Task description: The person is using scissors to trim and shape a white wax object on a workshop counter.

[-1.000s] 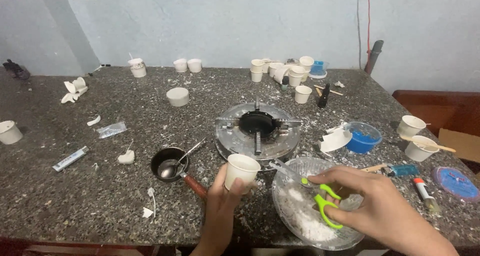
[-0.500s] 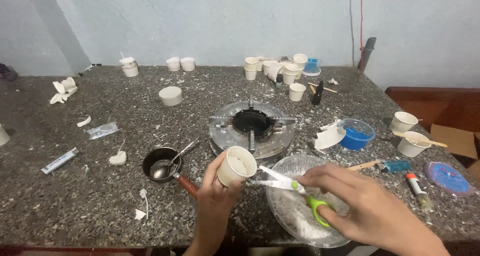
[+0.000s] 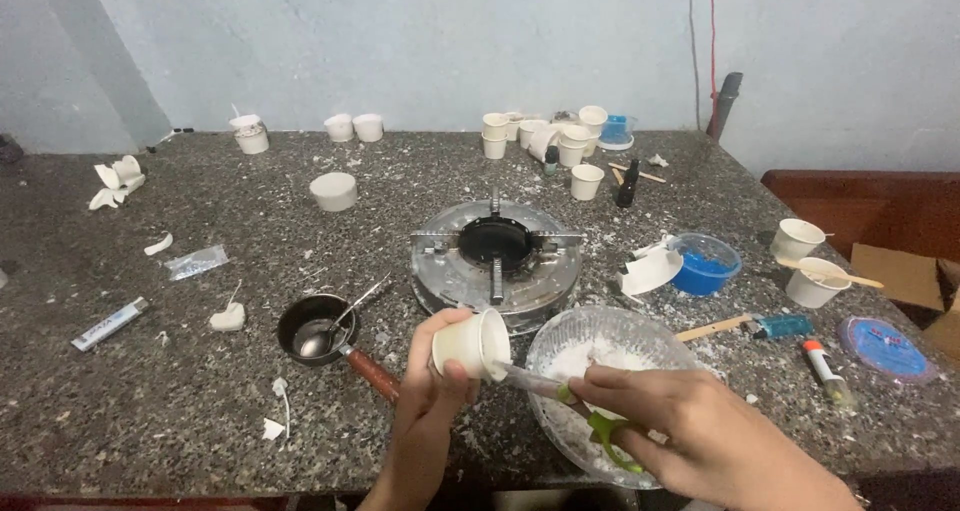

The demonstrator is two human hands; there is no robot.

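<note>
- Paper cup, small and white, was tipped on its side, mouth turned toward the right, just in front of the stove and beside the rim of the glass bowl; it sat above the near edge of the table.
- Table was a dark speckled stone slab, littered with white scraps and crumbs.
- Stove, a round metal burner with a black centre, stood in the middle of the table, just behind the cup.
- Glass bowl, clear and holding white powdery stuff, lay under the right hand.
- Left hand had its fingers and thumb closed round the cup, holding it clear of the table.
- Right hand was closed on the green handles of a pair of scissors, whose blades pointed left and reached the cup's mouth; whether they went inside it was hard to make out.
- Small black pan with a brown handle held a metal spoon, just left of the left hand.
- Blue bowl sat to the right of the stove.
- More white cups clustered near the far edge.
</note>
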